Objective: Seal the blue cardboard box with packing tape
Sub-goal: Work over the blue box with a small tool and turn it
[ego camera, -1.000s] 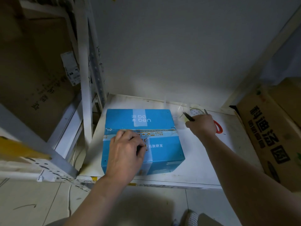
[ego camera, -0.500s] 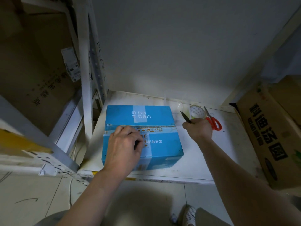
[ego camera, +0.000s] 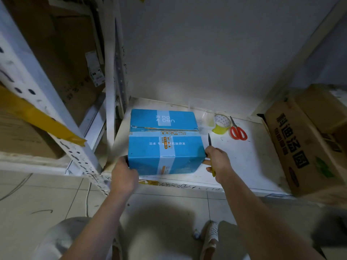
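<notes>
Both hands bracket the blue cardboard box (ego camera: 166, 142), which sits on the white shelf (ego camera: 244, 162) near its front edge. Left hand (ego camera: 124, 173) curls round the box's near left corner; right hand (ego camera: 217, 161) grips a yellow-handled utility knife (ego camera: 210, 147), blade pointing away, with its fingers touching the near right corner. Beyond the right hand, well apart, stand the packing tape roll (ego camera: 221, 123) and red-handled scissors (ego camera: 237, 130). To shift the box well, keep the blade turned off the cardboard, squeeze evenly at both corners, and bring the top seam square before taping.
</notes>
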Tool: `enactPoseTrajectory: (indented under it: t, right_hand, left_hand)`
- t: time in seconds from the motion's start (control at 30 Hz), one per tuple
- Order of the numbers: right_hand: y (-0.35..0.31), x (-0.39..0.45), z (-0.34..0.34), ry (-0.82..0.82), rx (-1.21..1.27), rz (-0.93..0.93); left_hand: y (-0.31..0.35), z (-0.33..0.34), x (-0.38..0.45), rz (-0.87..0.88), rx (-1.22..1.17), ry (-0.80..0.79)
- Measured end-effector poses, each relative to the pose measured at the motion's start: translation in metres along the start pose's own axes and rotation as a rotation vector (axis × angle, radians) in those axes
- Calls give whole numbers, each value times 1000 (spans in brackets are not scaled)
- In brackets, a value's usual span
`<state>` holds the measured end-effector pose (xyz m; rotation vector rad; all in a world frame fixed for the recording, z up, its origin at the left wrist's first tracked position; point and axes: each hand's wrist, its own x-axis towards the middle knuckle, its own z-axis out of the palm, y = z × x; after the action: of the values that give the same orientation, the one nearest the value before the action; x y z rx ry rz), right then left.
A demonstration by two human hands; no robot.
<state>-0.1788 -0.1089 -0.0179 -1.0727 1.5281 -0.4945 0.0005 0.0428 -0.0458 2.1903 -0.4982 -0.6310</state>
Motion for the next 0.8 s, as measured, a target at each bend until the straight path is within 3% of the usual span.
enactPoseTrajectory:
  t: [0.17,0.47,0.6,0.8]
  right_hand:
    - [-2,-14,1,-1,18,19]
    - [-30,-39,-9,-32,29,-152]
    - [-34,-49,-13,-37,44,-203]
    - [-47,-59,-21,-38,127,-212]
  left_hand:
    - [-3,-8,-8,22,-54,-71]
    - [6,-38,-18,94,-377,-119]
    - [15,-51,-22,127,-409,-139]
    - [24,-56,-20,147,-358,-7]
